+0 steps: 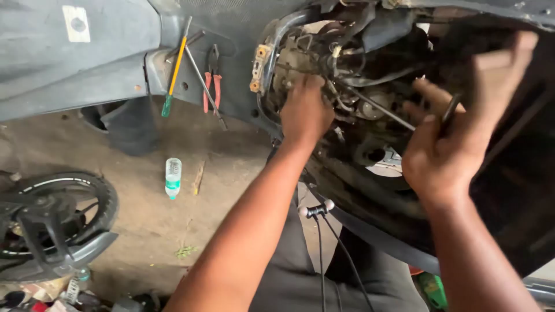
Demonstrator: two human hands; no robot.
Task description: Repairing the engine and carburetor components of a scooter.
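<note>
**Grey scooter shell opened, both hands in the engine bay**

Grey plastic bodywork (87,63) arched over the scene, and under it the engine (324,63) sat exposed among black hoses and wires. The left hand (305,110) reached up into that tangle, its fingers curled in against the metal parts beside a cream connector (257,66); whether they pinched anything could not be told, since the fingertips were hidden. The right hand (457,138) was raised just right of it, blurred, closed around the dark handle of a long screwdriver (381,110) whose thin shaft ran up and left into the engine, its tip lost near the hoses close to the left hand.

On a ledge of the bodywork to the left lay a yellow screwdriver (175,69) with a green grip, a slim steel rod (205,86) crossing beside it, and red pliers (211,86). These were well apart from both hands.

Below, on the dusty concrete floor (150,225), a small clear bottle (173,177) lay by itself. A black wheel (58,219) with a mudguard filled the lower left corner. Earphones (315,210) on thin black cords hung between the forearms, over dark trousers. A green object showed at the bottom right, too little of it to name
</note>
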